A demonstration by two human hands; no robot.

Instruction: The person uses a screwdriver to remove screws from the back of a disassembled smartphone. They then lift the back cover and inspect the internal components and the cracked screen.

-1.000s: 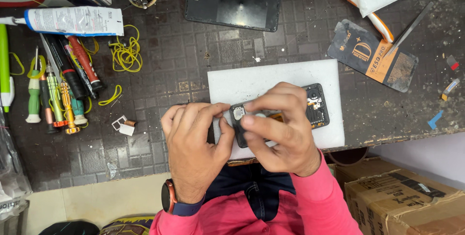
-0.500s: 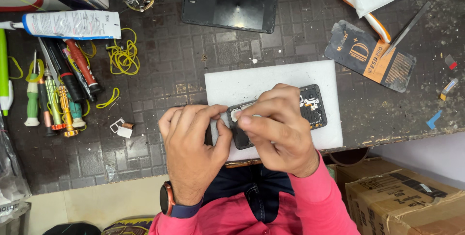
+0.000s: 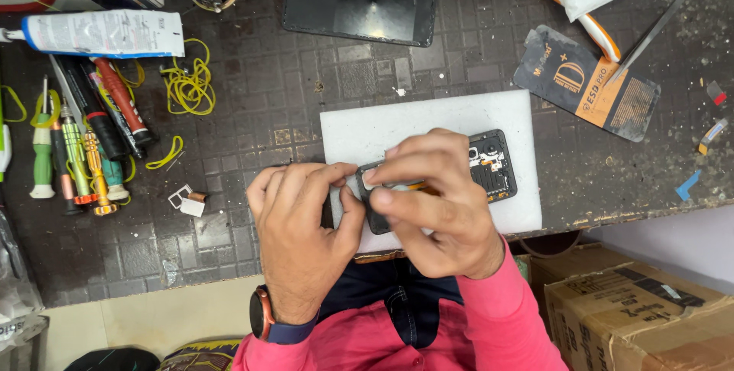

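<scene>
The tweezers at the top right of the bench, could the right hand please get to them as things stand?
Probably yes, once freed: the right hand is pressing on the opened phone, and only bare bench lies between it and the tweezers.

Pink long sleeves, dark inner shirt — a copper-cased wristwatch (image 3: pixel 262 316), navy strap.

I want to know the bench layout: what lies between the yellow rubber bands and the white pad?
Only bare dark mat separates the rubber bands from the white pad, in the head view.
</scene>
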